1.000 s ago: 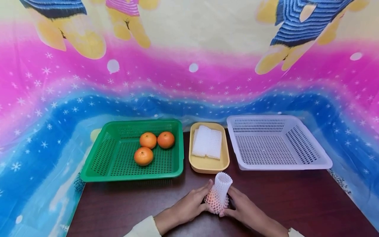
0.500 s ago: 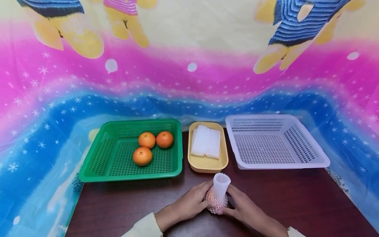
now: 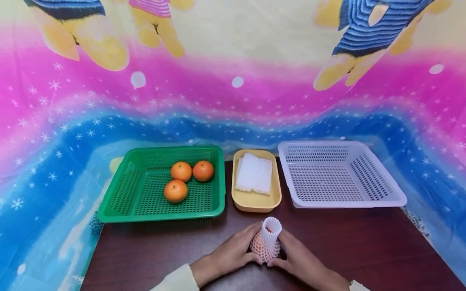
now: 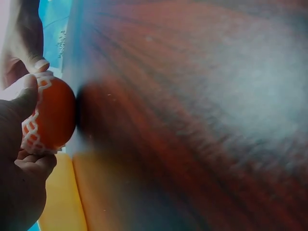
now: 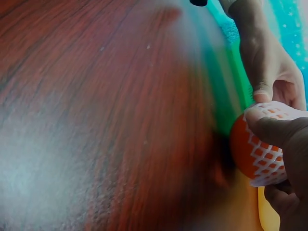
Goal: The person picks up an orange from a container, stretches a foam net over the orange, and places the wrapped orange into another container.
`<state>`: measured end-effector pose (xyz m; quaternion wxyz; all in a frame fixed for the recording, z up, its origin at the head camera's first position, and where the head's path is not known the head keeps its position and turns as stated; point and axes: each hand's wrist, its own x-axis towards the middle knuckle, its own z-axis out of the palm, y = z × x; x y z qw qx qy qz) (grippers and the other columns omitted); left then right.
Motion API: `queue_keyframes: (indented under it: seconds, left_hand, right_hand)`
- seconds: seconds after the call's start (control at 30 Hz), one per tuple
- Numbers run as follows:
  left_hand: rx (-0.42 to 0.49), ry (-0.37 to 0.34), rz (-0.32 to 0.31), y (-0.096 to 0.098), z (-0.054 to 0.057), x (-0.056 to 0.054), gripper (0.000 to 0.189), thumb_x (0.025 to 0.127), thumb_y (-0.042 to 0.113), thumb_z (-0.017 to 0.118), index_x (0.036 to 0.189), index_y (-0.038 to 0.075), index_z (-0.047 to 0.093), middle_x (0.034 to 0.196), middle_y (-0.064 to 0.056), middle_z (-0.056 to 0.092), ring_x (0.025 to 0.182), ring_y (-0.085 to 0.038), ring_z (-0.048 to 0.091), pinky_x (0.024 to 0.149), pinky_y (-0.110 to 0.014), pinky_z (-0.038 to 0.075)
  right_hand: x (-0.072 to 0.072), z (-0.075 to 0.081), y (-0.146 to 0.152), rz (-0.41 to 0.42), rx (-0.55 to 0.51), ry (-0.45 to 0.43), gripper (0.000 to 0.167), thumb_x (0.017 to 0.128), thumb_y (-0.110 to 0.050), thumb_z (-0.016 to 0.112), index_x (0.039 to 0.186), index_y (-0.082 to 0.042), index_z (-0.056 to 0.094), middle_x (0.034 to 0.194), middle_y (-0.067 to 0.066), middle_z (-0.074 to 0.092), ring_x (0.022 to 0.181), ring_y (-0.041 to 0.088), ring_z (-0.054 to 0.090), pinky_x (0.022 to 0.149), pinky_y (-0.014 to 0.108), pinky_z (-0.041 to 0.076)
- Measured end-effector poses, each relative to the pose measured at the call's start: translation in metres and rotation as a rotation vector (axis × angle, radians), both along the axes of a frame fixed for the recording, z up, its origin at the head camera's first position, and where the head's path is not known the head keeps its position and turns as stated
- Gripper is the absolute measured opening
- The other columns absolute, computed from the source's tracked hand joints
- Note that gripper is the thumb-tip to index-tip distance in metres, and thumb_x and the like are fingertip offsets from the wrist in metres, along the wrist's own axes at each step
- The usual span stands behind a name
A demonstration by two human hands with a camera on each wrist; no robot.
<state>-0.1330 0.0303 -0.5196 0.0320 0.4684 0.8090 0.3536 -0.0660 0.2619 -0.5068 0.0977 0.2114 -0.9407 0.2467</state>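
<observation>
In the head view, a white foam net sleeve (image 3: pixel 271 233) stands over an orange at the table's near middle. Its mesh is stretched around the lower fruit, while the narrow top sticks up as an open tube. My left hand (image 3: pixel 233 249) grips the net and fruit from the left, and my right hand (image 3: pixel 301 255) grips them from the right. Both thumbs lie along the near side. The wrist views show the bare bottom of the orange (image 4: pixel 60 113) below the net's edge, close to the tabletop. Some fingers are hidden behind the fruit.
A green basket (image 3: pixel 160 219) with three oranges (image 3: pixel 176 191) stands at the back left. In the centre, a yellow tray (image 3: pixel 256 204) holds folded white foam nets (image 3: pixel 253 173). A pale lilac basket (image 3: pixel 327 182) sits at the back right. Patterned cloth (image 3: pixel 233 109) hangs behind.
The foam net has come down lower and spread wider over the orange. Its open top has dropped slightly and tipped toward me. Both hands stay on either side of the fruit.
</observation>
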Motion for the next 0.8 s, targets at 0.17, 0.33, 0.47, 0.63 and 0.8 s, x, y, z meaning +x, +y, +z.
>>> queue_keyframes:
  seconds: [0.17,0.33,0.47,0.63,0.8]
  left_hand:
    - [-0.025,0.007,0.003,-0.001,0.001,0.0,0.094,0.085,0.04,0.078,0.159,0.005,0.031,0.16,-0.017,0.043,0.147,-0.027,0.045,0.121,-0.038,0.04]
    - [-0.055,-0.14,0.032,-0.001,0.012,-0.001,0.085,0.093,0.05,0.069,0.159,0.011,0.034,0.161,-0.012,0.044,0.149,-0.026,0.043,0.121,-0.041,0.04]
    - [-0.042,-0.176,0.047,0.0,0.017,0.0,0.069,0.102,0.049,0.055,0.159,0.015,0.035,0.16,-0.008,0.046,0.147,-0.022,0.046,0.121,-0.039,0.04]
    - [-0.029,-0.106,0.013,0.001,0.015,0.001,0.071,0.099,0.037,0.065,0.158,0.01,0.036,0.158,-0.011,0.047,0.146,-0.023,0.047,0.12,-0.037,0.041]
    - [-0.022,-0.068,-0.023,-0.002,0.009,-0.001,0.08,0.094,0.033,0.072,0.158,0.003,0.034,0.16,-0.018,0.044,0.148,-0.027,0.045,0.121,-0.038,0.04]
  right_hand:
    - [0.0,-0.001,0.0,-0.009,0.005,-0.033,0.105,0.071,-0.04,0.091,0.156,-0.009,0.039,0.149,0.008,0.057,0.134,0.024,0.057,0.11,0.034,0.051]
    - [0.0,0.005,0.001,-0.028,-0.083,-0.116,0.099,0.079,-0.049,0.084,0.159,-0.014,0.036,0.154,0.005,0.052,0.139,0.024,0.053,0.115,0.029,0.044]
    - [0.0,0.008,0.0,-0.041,-0.143,-0.148,0.087,0.086,-0.049,0.078,0.157,-0.016,0.04,0.153,0.003,0.054,0.138,0.02,0.053,0.113,0.027,0.046]
    - [0.001,0.004,-0.002,0.001,-0.103,-0.059,0.084,0.084,-0.042,0.081,0.153,-0.011,0.044,0.146,0.004,0.059,0.132,0.017,0.058,0.109,0.022,0.049]
    - [0.002,-0.001,-0.002,0.02,-0.071,0.003,0.091,0.079,-0.043,0.084,0.153,-0.008,0.043,0.146,0.003,0.059,0.13,0.016,0.059,0.11,0.012,0.042]
